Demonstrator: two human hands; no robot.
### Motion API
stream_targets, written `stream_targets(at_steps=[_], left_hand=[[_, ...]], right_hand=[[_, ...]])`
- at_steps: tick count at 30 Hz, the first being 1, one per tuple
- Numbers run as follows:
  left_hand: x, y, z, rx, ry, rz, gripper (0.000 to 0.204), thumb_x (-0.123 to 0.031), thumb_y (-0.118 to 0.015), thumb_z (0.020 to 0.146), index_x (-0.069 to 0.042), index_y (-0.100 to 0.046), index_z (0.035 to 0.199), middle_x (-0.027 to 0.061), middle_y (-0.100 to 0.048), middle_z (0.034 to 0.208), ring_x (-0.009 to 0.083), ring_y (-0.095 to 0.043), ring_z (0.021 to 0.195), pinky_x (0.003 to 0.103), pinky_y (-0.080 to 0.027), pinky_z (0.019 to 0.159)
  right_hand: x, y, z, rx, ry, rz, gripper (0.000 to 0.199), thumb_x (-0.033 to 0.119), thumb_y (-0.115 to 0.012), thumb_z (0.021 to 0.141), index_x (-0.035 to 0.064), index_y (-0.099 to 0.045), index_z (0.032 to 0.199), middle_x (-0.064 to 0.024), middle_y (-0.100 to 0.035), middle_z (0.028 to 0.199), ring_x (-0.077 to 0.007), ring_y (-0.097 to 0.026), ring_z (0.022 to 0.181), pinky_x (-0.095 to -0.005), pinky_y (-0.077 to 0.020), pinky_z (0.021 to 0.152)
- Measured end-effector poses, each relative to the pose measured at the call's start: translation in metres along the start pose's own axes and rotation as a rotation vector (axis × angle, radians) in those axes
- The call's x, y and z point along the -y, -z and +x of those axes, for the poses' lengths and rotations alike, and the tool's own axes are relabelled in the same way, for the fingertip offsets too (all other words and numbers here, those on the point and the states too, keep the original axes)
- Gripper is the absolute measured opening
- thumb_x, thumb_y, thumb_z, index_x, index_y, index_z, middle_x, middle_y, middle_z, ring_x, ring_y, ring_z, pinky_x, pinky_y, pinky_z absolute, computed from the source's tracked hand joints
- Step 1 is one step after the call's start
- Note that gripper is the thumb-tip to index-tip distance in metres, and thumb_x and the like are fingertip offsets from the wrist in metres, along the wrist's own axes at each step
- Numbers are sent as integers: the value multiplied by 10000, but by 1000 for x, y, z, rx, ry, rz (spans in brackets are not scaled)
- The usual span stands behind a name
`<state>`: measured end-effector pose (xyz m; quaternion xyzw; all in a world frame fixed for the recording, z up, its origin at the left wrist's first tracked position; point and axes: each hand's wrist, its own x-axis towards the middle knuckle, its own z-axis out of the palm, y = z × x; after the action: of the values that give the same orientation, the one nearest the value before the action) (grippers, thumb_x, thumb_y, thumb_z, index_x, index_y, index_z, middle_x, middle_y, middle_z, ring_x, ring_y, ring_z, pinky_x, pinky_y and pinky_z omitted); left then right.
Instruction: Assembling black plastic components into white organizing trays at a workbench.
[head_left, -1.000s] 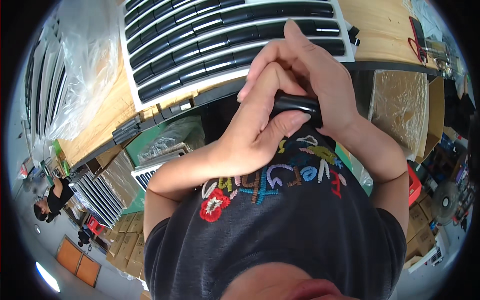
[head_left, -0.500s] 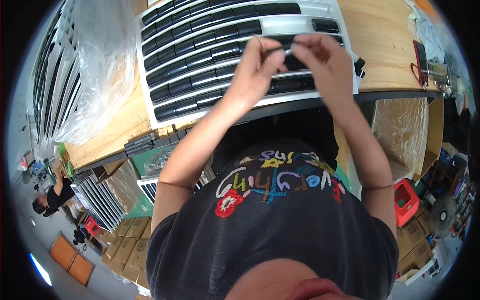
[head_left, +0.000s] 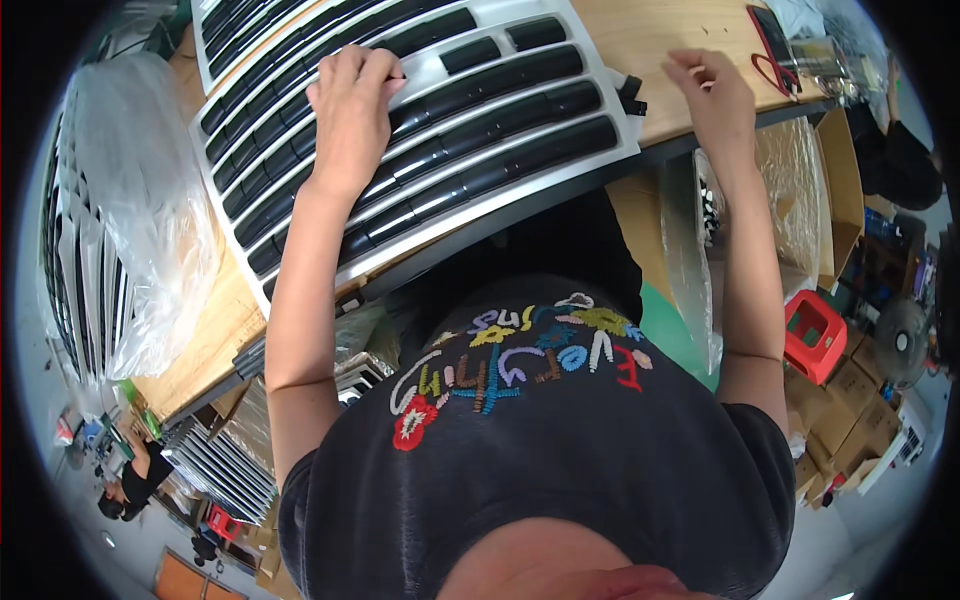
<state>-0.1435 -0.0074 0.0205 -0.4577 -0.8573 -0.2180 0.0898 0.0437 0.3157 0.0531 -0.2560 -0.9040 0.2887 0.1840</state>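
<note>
Both hands are parting from their joined hold: I'm watching my left hand point(head_left: 352, 118) pressing flat, fingers spread, onto the silver car grille point(head_left: 480, 140) on the wooden bench point(head_left: 660, 40), its long axis running left-right, while my right hand point(head_left: 712, 95) is hovering open, empty, beyond the grille's right end.

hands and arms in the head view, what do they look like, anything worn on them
Both the left hand and the right hand are bare: no gloves, rings, watch or wristband visible. The forearms are uncovered up to the short sleeves of a dark T-shirt, which bears multicoloured embroidered lettering and a red flower on the chest.
</note>
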Motion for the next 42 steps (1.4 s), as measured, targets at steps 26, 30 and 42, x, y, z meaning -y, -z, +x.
stream_targets(at_steps=[26,30,42], left_hand=[[-114,-9,-43,-101,676,-1811,215,-125,-588,1004,-34,-528,1189,22,-597,960,67,-591,787,196,-494,712],[-116,4,-47,4,616,-1646,218,-163,-580,1010,-32,-505,1167,27,-575,981,61,-556,826,203,-480,737],[-120,40,-72,103,506,-1691,154,-74,-536,1011,-23,-440,1120,42,-503,938,75,-505,732,219,-432,645]], right_hand=[[113,0,-60,418,141,340,168,98,-664,937,17,-528,880,5,-457,714,-71,-415,658,-226,-363,605],[123,-4,-64,548,145,364,182,85,-657,936,20,-501,868,3,-423,706,-75,-382,641,-239,-347,582],[143,-4,-86,779,3,520,187,96,-632,968,23,-510,847,38,-467,719,-32,-469,650,-190,-391,569]])
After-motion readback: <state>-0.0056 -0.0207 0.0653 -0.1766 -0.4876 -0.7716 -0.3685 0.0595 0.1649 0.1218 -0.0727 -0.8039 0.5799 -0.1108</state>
